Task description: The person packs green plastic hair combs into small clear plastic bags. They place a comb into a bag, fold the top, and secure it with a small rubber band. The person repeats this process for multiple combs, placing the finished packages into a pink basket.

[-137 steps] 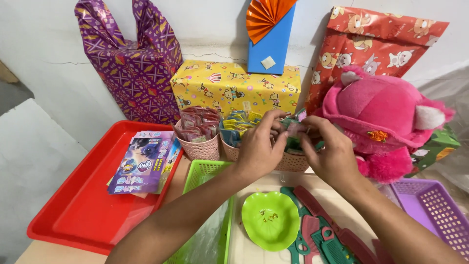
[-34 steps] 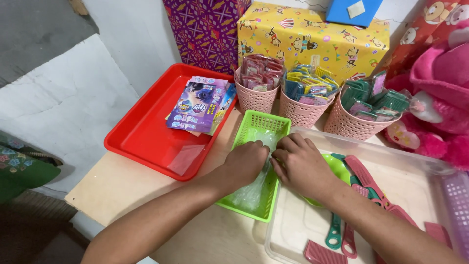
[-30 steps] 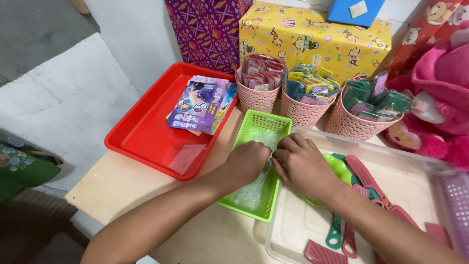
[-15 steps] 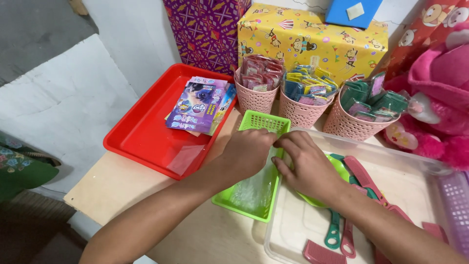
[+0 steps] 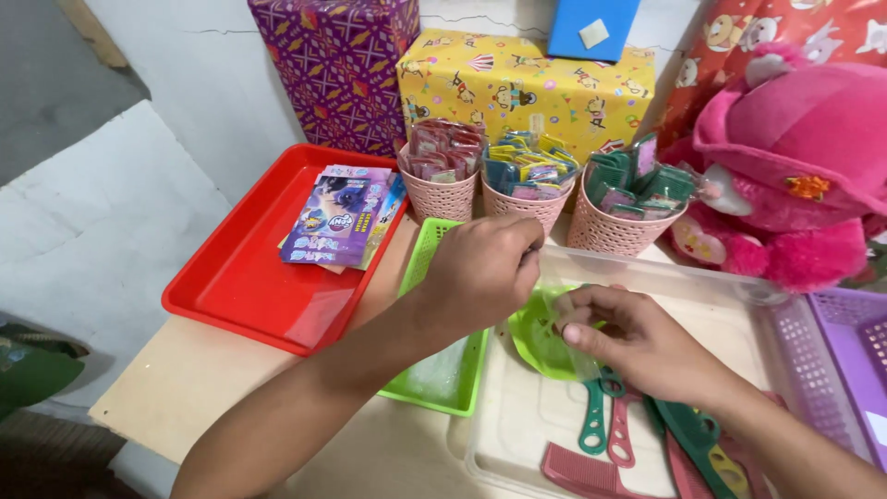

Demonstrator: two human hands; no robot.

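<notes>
I take the clear plastic sleeve (image 5: 564,319) as the thing in hand; it is thin and see-through, so its edges are hard to trace, but it looks stretched between my two hands, its long axis running roughly from the left hand across to the right, above the lime-green dish (image 5: 536,337); I use that dish as my landmark. My left hand (image 5: 480,273) sits just up and left of the dish, fingers curled and pinched, seemingly on one end of the sleeve, though I cannot tell for certain; my right hand (image 5: 633,337) lies just right of the dish, thumb and forefinger nipped on the sleeve's other end; both hands are about equally near. The dish rests inside a clear shallow tub (image 5: 730,310), with combs (image 5: 647,434) in pink and dark green below and right of it; the green mesh basket (image 5: 434,383) lies just left of the dish, the red tray (image 5: 249,277) with a booklet (image 5: 337,217) farther left. Above the dish stand three pink wicker cups (image 5: 610,236) stuffed with small packets; behind them wrapped gift boxes (image 5: 517,79) against the wall; a pink plush toy (image 5: 795,166) up and right, a purple basket (image 5: 845,356) at the far right; all on a pale wooden table (image 5: 185,388).
</notes>
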